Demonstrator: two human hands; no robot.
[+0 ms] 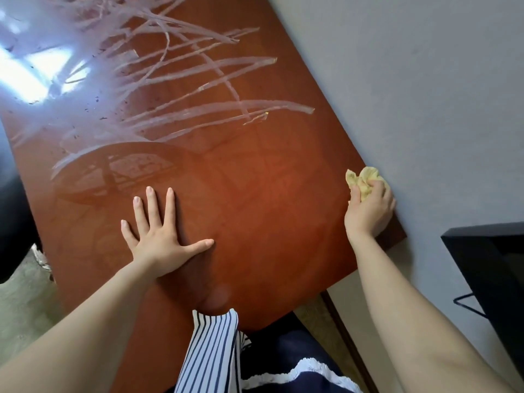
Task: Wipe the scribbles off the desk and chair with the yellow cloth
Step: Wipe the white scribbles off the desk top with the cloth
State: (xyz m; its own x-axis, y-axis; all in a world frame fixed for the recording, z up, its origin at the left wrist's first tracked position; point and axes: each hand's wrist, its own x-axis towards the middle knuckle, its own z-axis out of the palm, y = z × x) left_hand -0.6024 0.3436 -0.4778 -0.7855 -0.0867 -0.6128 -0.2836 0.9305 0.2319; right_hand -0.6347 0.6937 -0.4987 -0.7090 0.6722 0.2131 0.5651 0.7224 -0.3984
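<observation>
A glossy reddish-brown desk (269,194) fills the view, running from the near edge up to the far left. Pale white scribbles (175,80) cover its far half in long crossing strokes. The near half shows no marks. My left hand (158,239) lies flat on the desk with fingers spread. My right hand (368,208) grips a crumpled yellow cloth (361,178) at the desk's right edge, by the wall. No chair with scribbles is in view.
A grey wall (425,95) runs along the desk's right side. A black object (493,268) stands low at the right. A dark rounded shape (14,208) sits at the left edge above beige floor (25,302). My striped top (209,355) hangs below.
</observation>
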